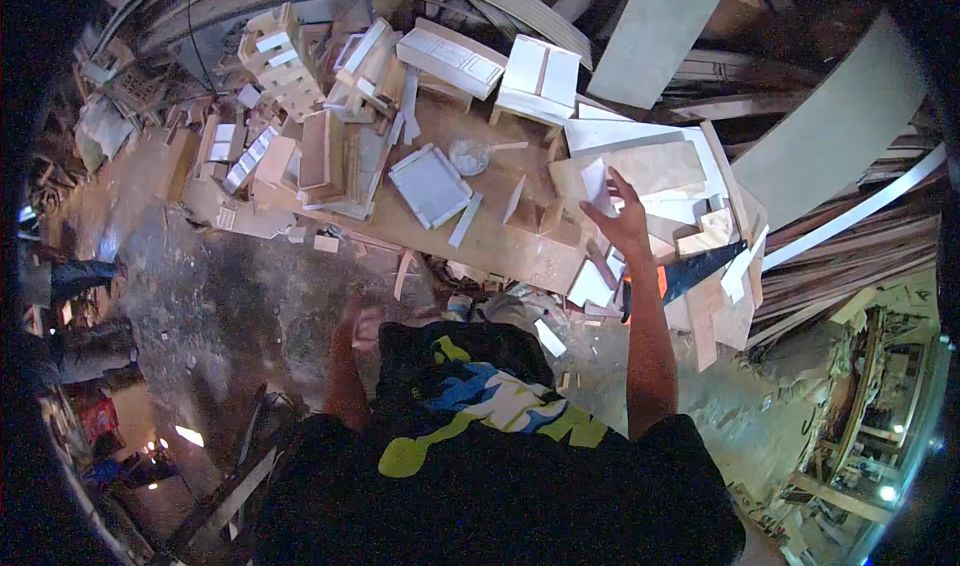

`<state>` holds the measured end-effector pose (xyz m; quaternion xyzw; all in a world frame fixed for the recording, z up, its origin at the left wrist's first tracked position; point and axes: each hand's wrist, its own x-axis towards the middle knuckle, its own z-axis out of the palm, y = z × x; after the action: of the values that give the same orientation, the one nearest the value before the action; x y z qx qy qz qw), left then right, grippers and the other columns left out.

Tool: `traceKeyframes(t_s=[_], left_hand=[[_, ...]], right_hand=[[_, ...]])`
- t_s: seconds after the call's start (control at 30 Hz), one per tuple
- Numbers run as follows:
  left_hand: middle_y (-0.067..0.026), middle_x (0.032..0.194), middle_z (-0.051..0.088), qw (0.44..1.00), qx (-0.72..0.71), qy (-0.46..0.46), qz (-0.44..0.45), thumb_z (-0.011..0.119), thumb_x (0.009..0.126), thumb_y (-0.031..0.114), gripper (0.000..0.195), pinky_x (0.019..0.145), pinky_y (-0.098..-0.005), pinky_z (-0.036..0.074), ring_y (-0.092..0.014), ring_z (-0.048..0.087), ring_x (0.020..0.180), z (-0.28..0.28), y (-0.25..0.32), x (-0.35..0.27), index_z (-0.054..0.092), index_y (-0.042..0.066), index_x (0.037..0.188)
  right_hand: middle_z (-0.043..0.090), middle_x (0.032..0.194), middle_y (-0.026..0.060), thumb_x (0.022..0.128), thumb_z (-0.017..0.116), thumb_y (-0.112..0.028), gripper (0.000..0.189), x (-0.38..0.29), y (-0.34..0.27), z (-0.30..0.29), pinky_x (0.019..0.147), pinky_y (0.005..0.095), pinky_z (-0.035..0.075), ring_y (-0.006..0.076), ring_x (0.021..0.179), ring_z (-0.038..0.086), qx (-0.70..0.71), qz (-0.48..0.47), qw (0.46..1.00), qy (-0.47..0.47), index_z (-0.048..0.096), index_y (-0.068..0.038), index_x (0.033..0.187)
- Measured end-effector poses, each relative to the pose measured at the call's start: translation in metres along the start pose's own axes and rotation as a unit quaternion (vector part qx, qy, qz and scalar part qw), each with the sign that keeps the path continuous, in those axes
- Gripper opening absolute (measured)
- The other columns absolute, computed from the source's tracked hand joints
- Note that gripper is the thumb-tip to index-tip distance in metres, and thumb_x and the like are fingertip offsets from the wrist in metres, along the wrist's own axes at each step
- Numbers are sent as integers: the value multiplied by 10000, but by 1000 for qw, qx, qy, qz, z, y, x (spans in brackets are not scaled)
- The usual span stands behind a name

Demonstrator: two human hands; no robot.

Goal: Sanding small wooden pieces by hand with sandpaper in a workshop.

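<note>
My right hand (624, 217) is raised over the right part of a wooden workbench (420, 228), thumb and fingers spread. Just beyond its fingertips lies a small white piece (595, 179) on a wooden board (652, 168); whether they touch, I cannot tell. Below the hand, a handsaw (701, 269) with an orange handle rests near the bench edge. My left forearm hangs at my side; the left hand (367, 326) is blurred, its fingers unclear. Mid-bench are a shallow white-faced wooden tray (431, 185), a clear plastic container (469, 158) with a stick across it, and an open wooden box (534, 209).
Small wooden cabinets (450, 59) and a slatted wooden stack (281, 63) line the bench's far side. Large panels (832, 130) lean at right beside piled boards. Offcuts (550, 337) litter the floor near me. Part of another person (82, 277) shows at the far left.
</note>
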<state>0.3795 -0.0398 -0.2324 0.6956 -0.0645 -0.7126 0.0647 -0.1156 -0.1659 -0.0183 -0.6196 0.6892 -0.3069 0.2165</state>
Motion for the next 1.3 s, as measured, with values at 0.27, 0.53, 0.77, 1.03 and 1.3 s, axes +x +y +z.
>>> traceKeyframes(t_s=[0.27, 0.53, 0.77, 1.03, 1.3], left_hand=[[-57, 895, 651, 998, 47, -29, 13, 481, 751, 598, 550, 685, -407, 485, -225, 612, 780, 15, 52, 57, 637, 132, 997], [-66, 888, 650, 991, 106, -79, 36, 487, 766, 536, 491, 666, -395, 490, -221, 612, 763, 59, 79, 108, 632, 123, 988], [-74, 882, 649, 981, 143, -118, 54, 492, 779, 481, 439, 649, -384, 494, -218, 611, 747, -51, 12, 136, 627, 115, 979], [-83, 874, 648, 971, 161, -164, 69, 497, 794, 419, 380, 630, -372, 498, -215, 611, 730, -69, 11, 161, 621, 106, 970], [-92, 867, 647, 962, 167, -206, 62, 502, 808, 357, 322, 611, -360, 503, -212, 611, 712, -53, 26, 181, 616, 96, 960]], right_hand=[[573, 1043, 165, 625, 784, -296, 665, -89, 63, 35, 813, 359, 459, 275, 933, 569, -10, 100, 995, -2, 510, -7, 1157], [482, 1185, 147, 589, 735, -286, 697, -120, 39, 108, 915, 488, 331, 304, 1114, 447, -154, 35, 972, -171, 452, -75, 1190], [471, 1207, 136, 674, 622, -188, 481, -111, 56, 160, 953, 461, 310, 270, 1153, 430, -247, -98, 958, -109, 509, -68, 1126], [467, 1186, 158, 768, 571, -244, 291, -121, 67, 170, 962, 438, 327, 307, 1137, 429, -169, -76, 983, -8, 568, -92, 1016], [584, 813, 152, 694, 594, 16, 136, -135, 88, 94, 726, 383, 443, 298, 812, 568, 29, 71, 950, 301, 557, -21, 820]])
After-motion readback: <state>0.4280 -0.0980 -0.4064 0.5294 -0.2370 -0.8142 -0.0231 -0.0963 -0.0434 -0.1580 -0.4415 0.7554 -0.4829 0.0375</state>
